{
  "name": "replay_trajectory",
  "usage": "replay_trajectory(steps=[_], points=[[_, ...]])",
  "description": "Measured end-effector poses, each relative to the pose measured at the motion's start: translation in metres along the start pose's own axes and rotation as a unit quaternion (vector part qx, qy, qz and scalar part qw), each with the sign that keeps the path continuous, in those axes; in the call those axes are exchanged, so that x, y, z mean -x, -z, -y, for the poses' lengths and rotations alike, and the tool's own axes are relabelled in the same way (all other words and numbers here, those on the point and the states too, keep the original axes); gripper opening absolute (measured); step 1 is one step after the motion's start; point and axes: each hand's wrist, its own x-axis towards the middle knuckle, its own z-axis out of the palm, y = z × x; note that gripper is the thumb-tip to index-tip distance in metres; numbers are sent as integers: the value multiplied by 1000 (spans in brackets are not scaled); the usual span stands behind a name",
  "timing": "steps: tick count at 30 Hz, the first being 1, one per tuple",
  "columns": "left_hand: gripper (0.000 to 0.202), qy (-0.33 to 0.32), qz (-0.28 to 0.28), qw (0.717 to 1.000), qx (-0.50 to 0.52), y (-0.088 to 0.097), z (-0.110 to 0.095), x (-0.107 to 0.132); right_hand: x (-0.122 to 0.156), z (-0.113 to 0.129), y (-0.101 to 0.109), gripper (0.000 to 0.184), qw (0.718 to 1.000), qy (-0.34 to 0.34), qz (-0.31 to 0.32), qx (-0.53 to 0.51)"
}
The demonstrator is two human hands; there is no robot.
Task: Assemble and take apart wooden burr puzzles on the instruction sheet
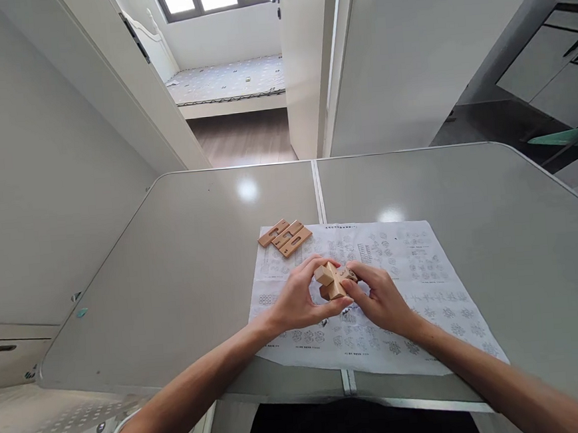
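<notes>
Between my two hands is a wooden interlocking puzzle (332, 284) made of several light bars that cross one another. My left hand (305, 296) grips it from the left, thumb below and fingers behind. My right hand (379, 296) pinches a bar with dark marks on its end at the puzzle's right side. Whether that bar sits fully among the others I cannot make out. Under the hands lies a large white instruction sheet (425, 299) printed with small line drawings. Three flat slotted wooden pieces (285, 237) lie side by side on its far left corner.
A grey folding table (197, 264) with a metal edge carries the sheet, and a metal seam (318, 187) runs down its middle. Beyond it, an open door (304, 62) shows a bed (233, 81) under a window. White drawers (19, 344) stand at the left.
</notes>
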Motion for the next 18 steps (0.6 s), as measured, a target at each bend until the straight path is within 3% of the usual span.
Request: replay_trajectory(steps=[7,13,18], points=[[51,-4,9,1000,12,8,2,-4,-5,1,1,29,999,6,26,-38],[59,-11,16,1000,8,9,2,-5,-1,-1,1,20,1000,27,-13,7],[63,11,30,999,-10,11,4,-2,-1,2,7,17,998,41,48,22]])
